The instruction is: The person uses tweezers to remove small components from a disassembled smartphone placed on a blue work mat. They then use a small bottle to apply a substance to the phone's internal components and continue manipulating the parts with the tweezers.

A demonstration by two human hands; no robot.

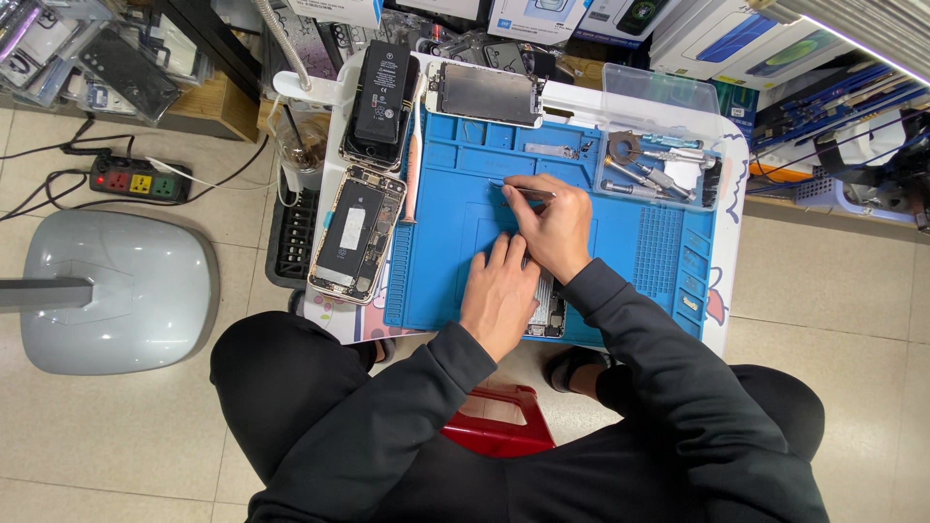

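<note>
- My left hand (499, 295): lying flat, fingers unclenched, pressing down on an opened phone (545, 308) on the blue work mat (455, 223).
- My right hand (550, 225): pinching thin metal tweezers (521, 189), tips pointing left just above the mat.
- Opened phone: mostly hidden under both my hands, near the mat's front edge.
- Beside the mat's left edge: another open phone chassis (355, 234); behind it, a black battery (382, 89).
- At the mat's back edge: a detached screen (486, 93).
</note>
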